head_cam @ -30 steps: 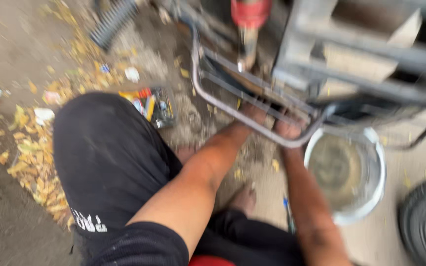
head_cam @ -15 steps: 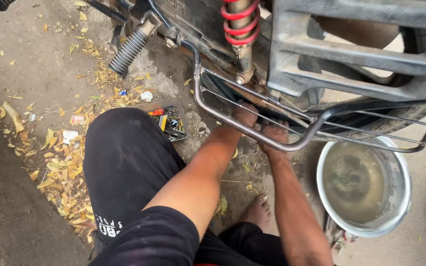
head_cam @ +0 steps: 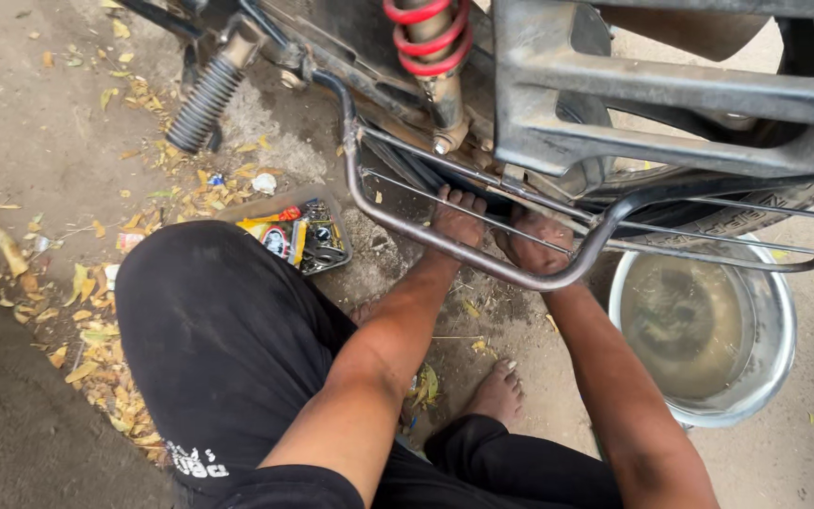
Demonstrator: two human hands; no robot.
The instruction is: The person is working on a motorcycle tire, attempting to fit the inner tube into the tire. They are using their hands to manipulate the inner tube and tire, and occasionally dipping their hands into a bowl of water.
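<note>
Hands of a person squatting on the dirt ground work at the rear of a motorcycle, reaching through the bent tubular side guard [head_cam: 482, 259] toward the rear tyre [head_cam: 708, 221].

Left hand [head_cam: 457, 219]: fingers curled, tips pressed against the dark band just behind the thin upper rod of the guard. The fingers are bent, not spread; whether they pinch anything cannot be told, since the rod and the shadow hide the tips.

Right hand [head_cam: 537, 243]: just beside the left, knuckles up, fingers tucked down behind the lower guard tube. How far it is open cannot be told.

Handling judgement: the tyre sits low under the grey rear frame [head_cam: 671, 104], behind the guard and to the right of the red coil shock absorber [head_cam: 431, 42]. Its rubber is likely stiff and heavy to shift, dusty rather than slippery, and not fragile. The best hold appears to be the edge of the tyre in the gap between the guard rods, with fingertips hooked over it. The guard itself is rigid steel tube and would serve as a brace for the wrists.

Surroundings: a metal basin [head_cam: 704, 330] of murky water stands on the ground just right of the right forearm. A shallow tray of small parts [head_cam: 299, 236] lies beside the left knee. A ribbed footpeg [head_cam: 202, 104] projects at upper left. Dry leaves litter the ground.
</note>
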